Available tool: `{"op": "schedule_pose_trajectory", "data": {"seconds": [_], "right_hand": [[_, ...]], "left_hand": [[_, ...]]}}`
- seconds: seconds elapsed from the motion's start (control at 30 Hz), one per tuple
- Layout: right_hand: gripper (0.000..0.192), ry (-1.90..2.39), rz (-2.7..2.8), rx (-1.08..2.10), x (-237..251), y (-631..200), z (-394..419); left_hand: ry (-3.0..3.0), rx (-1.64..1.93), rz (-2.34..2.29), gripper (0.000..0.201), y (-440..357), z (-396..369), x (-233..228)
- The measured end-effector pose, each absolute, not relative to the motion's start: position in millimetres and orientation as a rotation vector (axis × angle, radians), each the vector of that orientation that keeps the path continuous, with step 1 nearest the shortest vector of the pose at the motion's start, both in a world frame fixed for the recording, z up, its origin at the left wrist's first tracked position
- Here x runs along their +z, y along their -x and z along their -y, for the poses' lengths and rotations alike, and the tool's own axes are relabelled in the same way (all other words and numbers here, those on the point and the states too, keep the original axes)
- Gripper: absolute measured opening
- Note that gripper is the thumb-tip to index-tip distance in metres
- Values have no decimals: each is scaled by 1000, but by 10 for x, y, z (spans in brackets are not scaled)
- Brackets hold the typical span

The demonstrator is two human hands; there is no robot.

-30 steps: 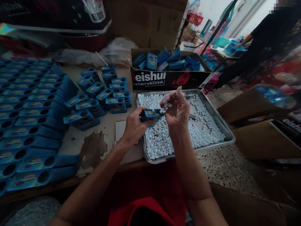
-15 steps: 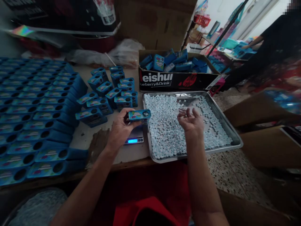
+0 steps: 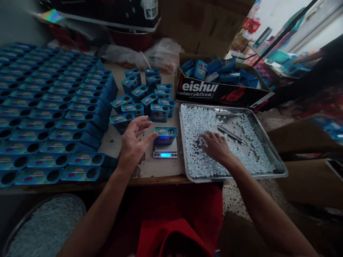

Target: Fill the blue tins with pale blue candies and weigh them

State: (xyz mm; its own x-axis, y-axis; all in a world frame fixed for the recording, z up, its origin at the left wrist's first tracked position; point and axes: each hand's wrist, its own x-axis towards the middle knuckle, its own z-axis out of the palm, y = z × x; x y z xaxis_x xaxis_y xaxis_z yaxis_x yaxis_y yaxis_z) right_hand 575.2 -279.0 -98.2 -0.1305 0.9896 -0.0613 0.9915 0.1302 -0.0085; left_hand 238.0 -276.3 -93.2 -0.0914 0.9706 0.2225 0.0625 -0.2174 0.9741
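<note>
A blue candy box (image 3: 165,137) with a round hole in its top stands on a small digital scale (image 3: 165,155) with a lit display. My left hand (image 3: 135,141) is just left of the box, fingers apart, holding nothing; its thumb tip is at the box's edge, and I cannot tell whether it touches. My right hand (image 3: 218,147) lies palm down with spread fingers on the small pale blue candies (image 3: 198,166) in a metal tray (image 3: 281,171). A flat metal strip (image 3: 230,135) lies among the candies beyond that hand.
Rows of blue boxes (image 3: 53,107) fill the table's left. A looser group of boxes (image 3: 139,92) stands behind the scale. A black carton (image 3: 198,89) of blue packs sits behind the tray. Lower left is a tub of candies (image 3: 48,228). A person (image 3: 324,71) is at far right.
My left hand has let go of the candy box, which now stands on the scale. My right hand has turned from palm up to palm down onto the candies. The view has shifted.
</note>
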Motion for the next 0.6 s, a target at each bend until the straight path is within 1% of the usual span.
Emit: {"op": "schedule_pose_trajectory", "data": {"seconds": [0.1, 0.13, 0.17, 0.23, 0.27, 0.33, 0.4, 0.47, 0.5, 0.57, 0.6], "right_hand": [[48, -2097, -2143, 46, -1106, -5754, 2903], [46, -2122, -2139, 61, -1153, -5771, 2952], [39, -2130, -2174, 52, -1194, -5791, 2996], [22, -2074, -2341, -77, -1242, -5822, 3054], [17, -2032, -2442, -181, -1243, -5827, 3061], [14, -2006, -2601, -409, -1191, -5819, 3035], [12, -2130, -2648, -624, -1090, -5805, 2966], [16, -2397, -2577, -937, -986, -5807, 2877], [20, -2547, -2491, -1192, -947, -5816, 2831], [24, -2759, -2149, -1905, -911, -5842, 2753], [26, -2783, -1889, -2266, -913, -5854, 2726]], "left_hand": [[-1317, 1507, -1267, 42, -2315, 2852, -871], [-1316, 1521, -1271, 37, -2308, 2869, -863], [-1315, 1533, -1269, 34, -2310, 2879, -857], [-1313, 1546, -1249, 32, -2333, 2878, -847], [-1314, 1551, -1236, 32, -2348, 2872, -840], [-1327, 1556, -1222, 34, -2368, 2861, -823], [-1350, 1558, -1238, 37, -2362, 2863, -808], [-1359, 1547, -1279, 38, -2333, 2882, -804], [-1359, 1533, -1304, 38, -2316, 2896, -808], [-1357, 1493, -1349, 38, -2290, 2921, -828], [-1361, 1468, -1362, 39, -2284, 2929, -843]]}}
